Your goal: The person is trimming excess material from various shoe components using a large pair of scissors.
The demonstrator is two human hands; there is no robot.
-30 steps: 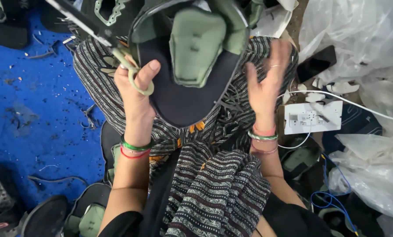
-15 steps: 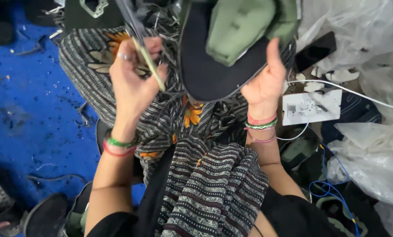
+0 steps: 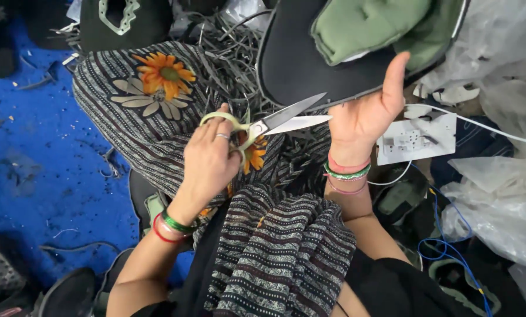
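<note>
My left hand (image 3: 209, 159) grips a pair of scissors (image 3: 275, 122) by their pale green handles. The steel blades are parted and point right, toward the edge of a black shoe upper (image 3: 298, 64) with green padded lining (image 3: 368, 26). My right hand (image 3: 366, 111) holds that black piece from below, thumb raised against its underside. Both wrists wear red and green bangles. A striped cloth with orange flowers (image 3: 157, 94) covers my lap beneath the hands.
A heap of thin black trimmed strips (image 3: 228, 58) lies behind the scissors. A white power strip (image 3: 417, 140) with a white cable sits at right, beside clear plastic bags (image 3: 498, 194). Blue floor mat (image 3: 34, 152) at left holds scraps; another black and green shoe piece (image 3: 119, 17) lies top left.
My left hand has turned the scissors from upright to level, blades now apart and pointing at the black piece. My right hand has shifted the black piece up and to the right.
</note>
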